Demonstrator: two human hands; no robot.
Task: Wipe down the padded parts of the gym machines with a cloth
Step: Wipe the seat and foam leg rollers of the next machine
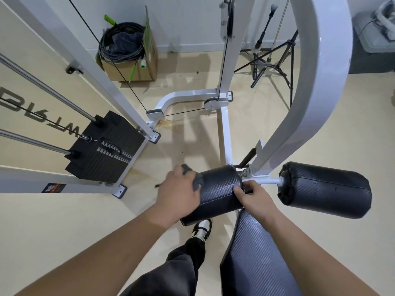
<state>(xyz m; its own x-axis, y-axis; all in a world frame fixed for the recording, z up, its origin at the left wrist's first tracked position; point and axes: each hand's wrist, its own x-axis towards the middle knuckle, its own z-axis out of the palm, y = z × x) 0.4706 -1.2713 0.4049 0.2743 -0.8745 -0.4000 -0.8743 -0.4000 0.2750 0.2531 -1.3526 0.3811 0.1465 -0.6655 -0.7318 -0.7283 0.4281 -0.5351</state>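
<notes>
A pale beige floor (70, 221) runs to a white far wall, where a cardboard box (130, 60) of coiled black cables sits left of a black tripod stand (275, 63). A white-framed gym machine (316, 82) fills the scene, its black weight stack (106, 146) at the left.

The near roller pad (218, 193) is a fat black cylinder covered in a woven, carbon-fibre-look skin with a dull sheen; a matching roller pad on the right (324, 191) sits on the same white axle, and a grey-black seat pad (256, 253) lies nearest.

The left hand (179, 193) presses a crumpled dark grey cloth (195, 179) against the near roller's left end, fingers curled over it. The right hand (254, 195) grips that roller's right end, fingers closed on its edge.

Mirrored letters on the left panel cannot be read; a small red-and-black sticker (53, 187) is too small to read.
</notes>
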